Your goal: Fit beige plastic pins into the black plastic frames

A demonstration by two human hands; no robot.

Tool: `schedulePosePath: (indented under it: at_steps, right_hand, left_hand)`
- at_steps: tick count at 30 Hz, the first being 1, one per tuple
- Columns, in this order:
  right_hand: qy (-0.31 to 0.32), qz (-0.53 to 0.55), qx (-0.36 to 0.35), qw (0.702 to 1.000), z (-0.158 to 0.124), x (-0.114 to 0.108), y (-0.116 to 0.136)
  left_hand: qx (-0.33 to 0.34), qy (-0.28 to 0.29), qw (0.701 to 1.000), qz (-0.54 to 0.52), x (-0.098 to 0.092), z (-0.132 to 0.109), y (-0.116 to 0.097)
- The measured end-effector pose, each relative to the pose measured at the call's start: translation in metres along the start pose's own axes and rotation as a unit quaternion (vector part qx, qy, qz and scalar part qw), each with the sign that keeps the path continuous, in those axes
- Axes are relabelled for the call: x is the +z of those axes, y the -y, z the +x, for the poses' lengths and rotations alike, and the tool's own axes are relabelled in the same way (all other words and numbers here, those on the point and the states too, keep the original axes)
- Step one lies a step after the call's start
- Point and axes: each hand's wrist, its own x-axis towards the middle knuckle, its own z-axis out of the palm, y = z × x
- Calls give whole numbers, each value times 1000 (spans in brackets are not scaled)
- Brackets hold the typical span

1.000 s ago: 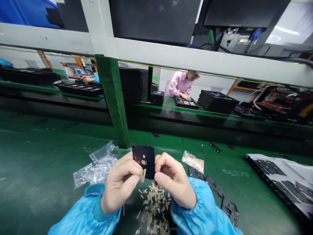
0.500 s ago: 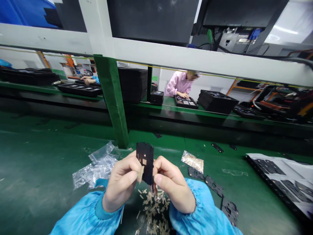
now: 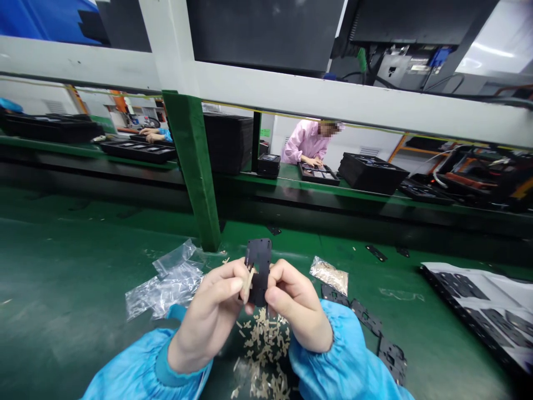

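Left hand (image 3: 206, 316) pinching beige strip (image 3: 249, 282) against black plate (image 3: 259, 271), narrow firm hold; right hand (image 3: 297, 305) gripping plate edge. Plate upright between hands, above pile of strips (image 3: 264, 347). Steady pinch helps alignment.

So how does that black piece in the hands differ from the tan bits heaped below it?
The black frame is one dark, flat piece with cut-out holes, while the tan strips are pale, small and many. The frame is held up between the left hand and right hand, while the strips lie in a loose heap on the green bench. Both look thin.
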Motion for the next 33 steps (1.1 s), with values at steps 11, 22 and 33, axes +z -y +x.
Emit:
schedulePosePath:
  at_steps: [11, 22, 33]
  right_hand:
    - [10, -96, -63, 993, 3, -2, -3]
    - [-77, -339, -266, 899, 7, 0, -8]
    - [-143, -543, -391, 729, 11, -3, -12]
  left_hand:
    - [-39, -33, 997, -62, 2, 0, -1]
    - [-46, -66, 994, -77, 8, -2, 1]
    - [-53, -86, 990, -96, 11, -2, 3]
